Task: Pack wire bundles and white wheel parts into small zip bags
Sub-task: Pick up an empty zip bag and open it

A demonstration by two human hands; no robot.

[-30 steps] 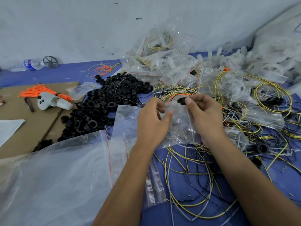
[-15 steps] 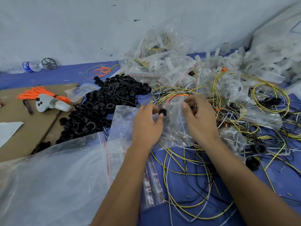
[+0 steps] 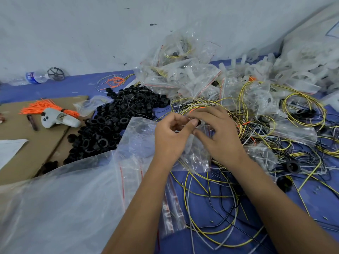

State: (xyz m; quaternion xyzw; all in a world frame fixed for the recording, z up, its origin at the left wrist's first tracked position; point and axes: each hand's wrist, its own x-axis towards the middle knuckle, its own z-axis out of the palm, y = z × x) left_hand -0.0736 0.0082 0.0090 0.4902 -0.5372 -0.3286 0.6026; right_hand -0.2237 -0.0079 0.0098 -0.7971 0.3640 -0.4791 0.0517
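While the small zip bag point(image 3: 195, 156) hangs crumpled at frame centre, my left hand point(image 3: 169, 138) and right hand point(image 3: 220, 136) pinch its top edge, fingers curled; yellow wires point(image 3: 211, 233) sprawl below, black rings point(image 3: 117, 121) heaped left.

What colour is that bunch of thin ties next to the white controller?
Bright orange. The ties show best in the head view, at the left.

Both hands, left hand point(image 3: 169, 138), right hand point(image 3: 218, 136), pinch small zip bag point(image 3: 196, 154) above loose wires point(image 3: 211, 195).
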